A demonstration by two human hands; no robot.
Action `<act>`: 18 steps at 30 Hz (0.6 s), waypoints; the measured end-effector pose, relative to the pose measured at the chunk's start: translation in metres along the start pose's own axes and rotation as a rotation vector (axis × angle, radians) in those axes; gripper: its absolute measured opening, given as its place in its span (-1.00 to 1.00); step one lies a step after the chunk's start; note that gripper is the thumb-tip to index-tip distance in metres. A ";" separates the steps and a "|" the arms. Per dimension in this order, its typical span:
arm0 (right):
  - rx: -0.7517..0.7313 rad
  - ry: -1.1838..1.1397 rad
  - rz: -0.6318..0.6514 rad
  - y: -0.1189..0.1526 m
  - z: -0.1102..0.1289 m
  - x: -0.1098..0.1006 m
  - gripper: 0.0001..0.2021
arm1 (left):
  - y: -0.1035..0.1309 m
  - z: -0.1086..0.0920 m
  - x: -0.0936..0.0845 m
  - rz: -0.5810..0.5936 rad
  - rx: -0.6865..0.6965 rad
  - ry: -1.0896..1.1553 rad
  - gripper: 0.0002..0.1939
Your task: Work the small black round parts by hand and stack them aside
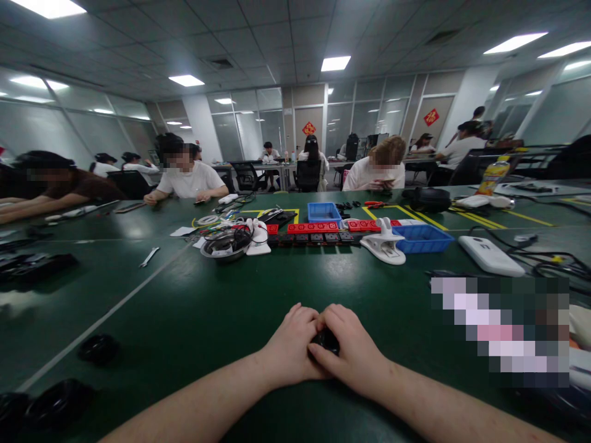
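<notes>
Near the front middle of the green table, my left hand (295,346) and my right hand (348,344) meet around a small black object (327,340). Its dark, glossy surface shows only in the gap between the hands; the rest is covered. The fingers of my left hand curl over its left side. My right hand wraps round the other side, with the thumb pointing towards my left hand. The fingertips of both hands come together at the top of the object.
Black round parts (98,349) lie at the front left. A wrench (149,257), a metal bowl (224,246), red sockets (312,227), a white clamp (384,243), blue trays (422,239) and a white device (490,255) lie farther back on the table (207,314). People sit beyond.
</notes>
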State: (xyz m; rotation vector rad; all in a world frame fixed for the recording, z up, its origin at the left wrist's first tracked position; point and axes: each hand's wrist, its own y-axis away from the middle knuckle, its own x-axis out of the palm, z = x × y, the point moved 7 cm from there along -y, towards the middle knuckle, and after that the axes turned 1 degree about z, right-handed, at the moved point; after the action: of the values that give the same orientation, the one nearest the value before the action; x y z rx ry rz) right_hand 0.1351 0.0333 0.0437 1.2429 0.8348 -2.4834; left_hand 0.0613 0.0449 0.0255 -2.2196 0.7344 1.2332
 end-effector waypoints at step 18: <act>-0.468 -0.193 0.035 0.015 0.054 -0.020 -0.84 | 0.000 0.001 0.003 0.052 0.152 0.024 -0.57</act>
State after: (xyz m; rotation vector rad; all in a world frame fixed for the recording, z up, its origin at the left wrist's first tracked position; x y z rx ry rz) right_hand 0.1190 -0.0114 0.0788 0.8355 1.2326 -2.1570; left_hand 0.0621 0.0454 0.0225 -2.1067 0.8709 1.1367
